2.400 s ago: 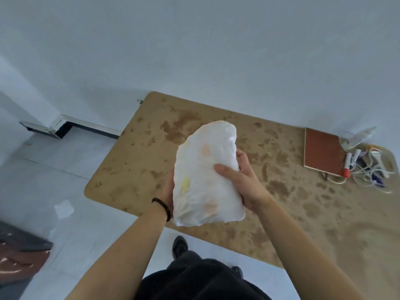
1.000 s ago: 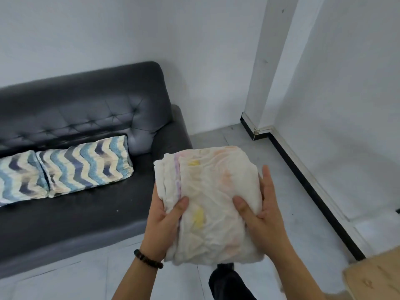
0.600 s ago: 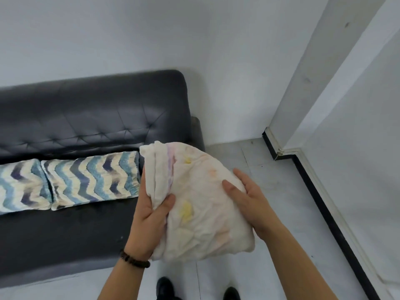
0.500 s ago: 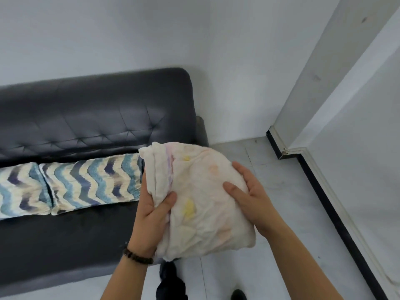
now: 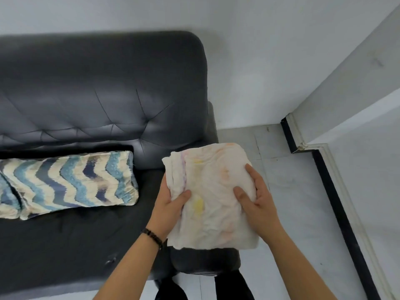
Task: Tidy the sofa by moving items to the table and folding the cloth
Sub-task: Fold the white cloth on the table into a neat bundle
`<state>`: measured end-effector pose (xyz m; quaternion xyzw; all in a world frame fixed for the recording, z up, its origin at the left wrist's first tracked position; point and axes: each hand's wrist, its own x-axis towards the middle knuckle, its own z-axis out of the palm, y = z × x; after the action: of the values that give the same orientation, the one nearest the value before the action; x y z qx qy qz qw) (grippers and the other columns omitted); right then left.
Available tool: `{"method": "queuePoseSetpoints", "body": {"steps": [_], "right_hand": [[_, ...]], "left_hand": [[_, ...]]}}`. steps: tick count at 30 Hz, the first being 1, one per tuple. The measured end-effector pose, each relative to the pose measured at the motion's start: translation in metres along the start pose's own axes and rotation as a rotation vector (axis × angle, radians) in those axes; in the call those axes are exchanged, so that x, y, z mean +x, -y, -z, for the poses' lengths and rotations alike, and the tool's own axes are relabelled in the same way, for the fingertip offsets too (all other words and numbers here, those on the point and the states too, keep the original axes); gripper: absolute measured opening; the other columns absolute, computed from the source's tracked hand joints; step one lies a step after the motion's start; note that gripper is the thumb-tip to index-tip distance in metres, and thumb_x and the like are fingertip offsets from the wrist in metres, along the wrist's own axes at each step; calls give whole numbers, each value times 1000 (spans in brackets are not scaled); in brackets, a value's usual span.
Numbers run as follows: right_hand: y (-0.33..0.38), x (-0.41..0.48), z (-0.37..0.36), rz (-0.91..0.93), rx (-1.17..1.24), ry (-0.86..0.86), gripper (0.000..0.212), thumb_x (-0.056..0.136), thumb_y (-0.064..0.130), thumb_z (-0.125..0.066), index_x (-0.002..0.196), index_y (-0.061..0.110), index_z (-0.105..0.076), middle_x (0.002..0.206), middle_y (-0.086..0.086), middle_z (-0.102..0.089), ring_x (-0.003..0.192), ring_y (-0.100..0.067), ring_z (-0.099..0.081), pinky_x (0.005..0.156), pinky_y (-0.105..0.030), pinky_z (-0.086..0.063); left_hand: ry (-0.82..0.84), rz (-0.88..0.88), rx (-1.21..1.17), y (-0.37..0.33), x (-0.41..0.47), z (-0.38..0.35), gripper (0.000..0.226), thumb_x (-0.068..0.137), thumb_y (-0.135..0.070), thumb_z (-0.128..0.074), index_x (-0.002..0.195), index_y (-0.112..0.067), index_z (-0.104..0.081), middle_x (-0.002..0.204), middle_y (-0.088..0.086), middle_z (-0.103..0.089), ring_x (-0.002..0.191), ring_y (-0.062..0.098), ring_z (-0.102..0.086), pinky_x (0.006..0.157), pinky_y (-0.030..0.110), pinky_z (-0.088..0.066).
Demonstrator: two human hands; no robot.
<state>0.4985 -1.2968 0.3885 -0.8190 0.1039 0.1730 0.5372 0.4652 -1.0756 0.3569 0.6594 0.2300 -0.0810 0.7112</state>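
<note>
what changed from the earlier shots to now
The person turned from the table, gone from view, to the sofa and carried the folded cloth over its right end, near the cushion. Unchanged: left hand and right hand grip the cloth's sides, still folded.

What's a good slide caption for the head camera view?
Both hands, left and right, hold a folded white cloth above the dark sofa's arm, beside a chevron cushion.
</note>
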Motion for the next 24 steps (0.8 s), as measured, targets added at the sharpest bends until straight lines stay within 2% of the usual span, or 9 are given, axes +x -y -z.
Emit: {"method": "queuePoseSetpoints", "body": {"steps": [3,5,9,12,15,17,20,22,24], "right_hand": [[-41,76,-21,-70,-16,52,55,98,32,-57,145,45,-31,139,23,-36,123,-5,-41,86,-9,-35],[-67,123,-36,-99,-31,81,53,100,31,-54,146,43,-31,145,16,-38,129,-12,-41,95,-16,-34],[-107,199,-59,-64,-36,72,53,100,31,-53,148,41,-31,151,13,-36,126,-12,-42,97,-25,-34],[-137,233,-72,-69,63,59,60,99,39,-53,151,43,-23,152,15,-33,123,-8,-42,98,-26,-39],[-165,244,-78,-110,72,70,68,96,46,-56,152,44,-18,151,15,-34,122,-5,-44,100,-26,-38],[-173,245,-76,-212,206,53,73,90,45,-67,151,34,-29,139,12,-53,113,-6,-60,100,-32,-47],[-164,238,-71,-267,335,115,45,88,36,-72,130,24,-58,115,7,-72,101,-14,-71,94,-45,-55],[-145,228,-69,-177,320,133,37,92,25,-68,128,24,-59,114,6,-72,103,-15,-70,93,-44,-56],[-125,220,-64,-43,379,124,43,94,12,-64,134,23,-53,120,5,-70,109,-16,-68,94,-39,-56]], "left_hand": [[-46,126,7,49,74,-10,61,85,-18,-67,136,-42,-42,134,-14,-55,124,13,-53,107,47,-42],[-65,190,14,82,122,-15,57,88,-13,-65,133,-39,-44,131,-12,-56,121,15,-55,106,48,-43],[-105,126,102,126,198,-22,66,85,-16,-68,144,-30,-40,138,-9,-52,126,15,-51,107,44,-42],[-219,85,63,156,235,-17,75,80,-43,-73,145,-31,-38,139,-11,-53,125,12,-54,103,41,-46],[-258,216,63,187,241,-14,92,63,-70,-74,138,-26,-44,134,-8,-58,118,12,-60,100,40,-50],[-272,230,44,194,234,-16,71,71,-58,-74,128,-20,-52,123,-2,-65,108,15,-66,96,42,-53],[-176,235,-123,166,222,-25,51,85,-47,-67,125,-17,-59,118,-2,-70,108,15,-67,98,43,-51],[-98,146,-112,138,211,-31,52,81,-49,-69,125,-23,-59,121,-5,-69,113,14,-65,98,39,-51],[-70,-43,-77,113,198,-37,47,82,-34,-71,124,-22,-57,123,-2,-67,115,18,-64,94,36,-53]]}}
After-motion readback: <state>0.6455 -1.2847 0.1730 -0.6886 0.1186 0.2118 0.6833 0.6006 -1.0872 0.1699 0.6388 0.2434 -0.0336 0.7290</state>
